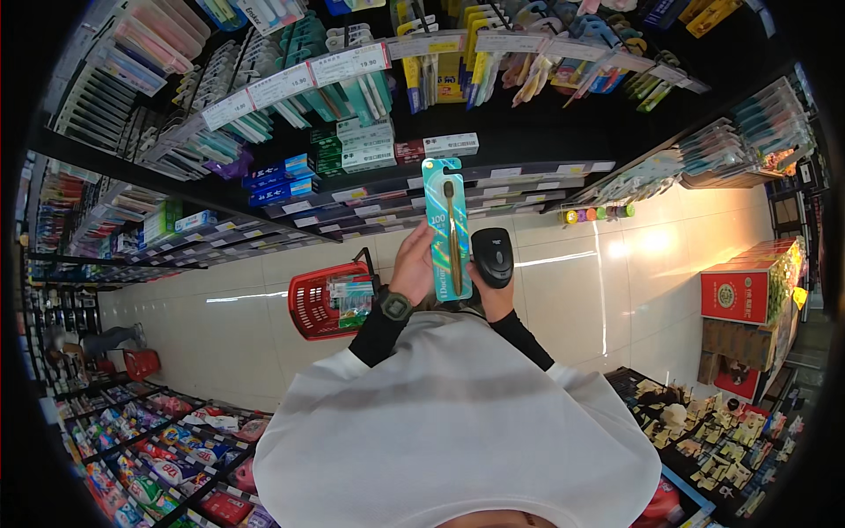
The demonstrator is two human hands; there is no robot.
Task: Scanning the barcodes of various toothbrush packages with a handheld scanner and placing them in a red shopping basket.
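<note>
My left hand (413, 261) grips a toothbrush in a blister pack (449, 231) by its left edge. The pack is upright, with a teal card behind a gold-coloured brush. In my right hand (494, 297) sits a black handheld barcode scanner (492, 257), just right of the pack. The right fingertips reach the pack's lower right edge; whether they press on it is hard to tell. Beside my left forearm is a red plastic shopping basket (305, 307) with packaged goods (353, 297) in it. I cannot tell whether it hangs from the arm or stands on the floor.
Ahead is a shelf unit with hanging toothbrushes (422, 72), price labels (284, 82) and toothpaste boxes (370, 145). At the far left a person (109, 340) is near another red basket (141, 363). Red cartons (736, 294) are stacked on the right; bagged goods (178, 449) fill shelves behind left.
</note>
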